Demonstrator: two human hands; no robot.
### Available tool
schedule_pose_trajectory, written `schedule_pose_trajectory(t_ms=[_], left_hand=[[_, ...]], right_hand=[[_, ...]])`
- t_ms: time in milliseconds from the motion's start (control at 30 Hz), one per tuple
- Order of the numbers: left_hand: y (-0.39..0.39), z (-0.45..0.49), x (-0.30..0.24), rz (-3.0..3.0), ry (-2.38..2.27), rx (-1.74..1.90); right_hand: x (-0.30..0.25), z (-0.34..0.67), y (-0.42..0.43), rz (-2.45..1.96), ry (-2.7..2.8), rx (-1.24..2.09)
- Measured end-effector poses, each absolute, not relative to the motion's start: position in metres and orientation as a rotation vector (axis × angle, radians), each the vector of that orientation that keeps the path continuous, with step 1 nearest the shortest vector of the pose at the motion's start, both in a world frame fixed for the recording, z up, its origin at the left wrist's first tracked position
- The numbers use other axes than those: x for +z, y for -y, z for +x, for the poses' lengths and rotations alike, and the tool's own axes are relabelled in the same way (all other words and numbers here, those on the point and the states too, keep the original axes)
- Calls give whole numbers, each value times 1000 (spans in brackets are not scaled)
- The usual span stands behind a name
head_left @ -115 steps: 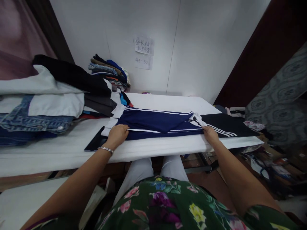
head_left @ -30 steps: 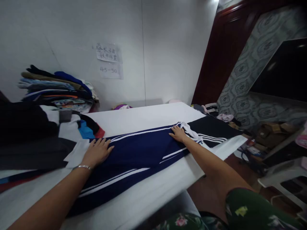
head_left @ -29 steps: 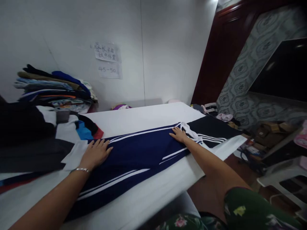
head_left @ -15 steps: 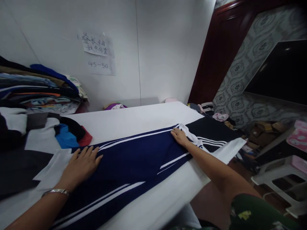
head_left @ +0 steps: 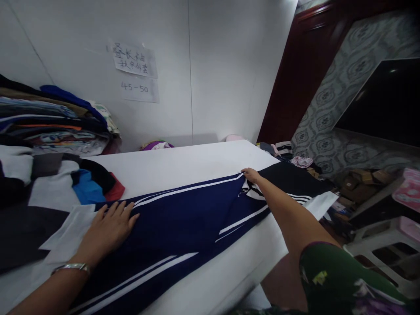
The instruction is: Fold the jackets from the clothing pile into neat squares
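Observation:
A navy garment with white stripes (head_left: 183, 214) lies spread over the white table, slanting from front left to the right. My left hand (head_left: 110, 227), with a silver bracelet at the wrist, rests flat on its left part, fingers spread. At the far right corner of the cloth, the fingers of my right hand (head_left: 251, 175) are pinched on its edge. White trim shows just below that hand, partly hidden by my forearm. A black garment with white stripes (head_left: 292, 177) lies to the right, beyond my right hand.
Folded clothes (head_left: 49, 118) are stacked at the left, with loose grey, blue and red clothing (head_left: 88, 186) before them. The white table (head_left: 183, 159) meets a wall with paper signs (head_left: 136, 72). A plastic stool (head_left: 387, 249) and cardboard boxes (head_left: 357, 183) stand at right.
My right hand has gone from lying on the cloth to pinching its far right corner, slightly farther right and up. The white trim there has shifted. My left hand stays nearly in place.

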State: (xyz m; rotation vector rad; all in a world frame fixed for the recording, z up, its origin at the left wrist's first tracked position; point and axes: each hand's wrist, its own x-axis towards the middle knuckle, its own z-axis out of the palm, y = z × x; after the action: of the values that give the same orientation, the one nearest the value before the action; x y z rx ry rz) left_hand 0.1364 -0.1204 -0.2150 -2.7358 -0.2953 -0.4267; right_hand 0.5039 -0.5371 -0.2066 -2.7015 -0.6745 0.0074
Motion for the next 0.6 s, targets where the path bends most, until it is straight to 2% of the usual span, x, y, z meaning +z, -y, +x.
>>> schedule_pose_trajectory(t_ms=[433,600], left_hand=[[125,134,-207,-2709,270,-368],[124,133,-205,-2927,261,-432]], right_hand=[[-215,525,550,-2509,653,184],[-214,528,562,-2446,633,204]])
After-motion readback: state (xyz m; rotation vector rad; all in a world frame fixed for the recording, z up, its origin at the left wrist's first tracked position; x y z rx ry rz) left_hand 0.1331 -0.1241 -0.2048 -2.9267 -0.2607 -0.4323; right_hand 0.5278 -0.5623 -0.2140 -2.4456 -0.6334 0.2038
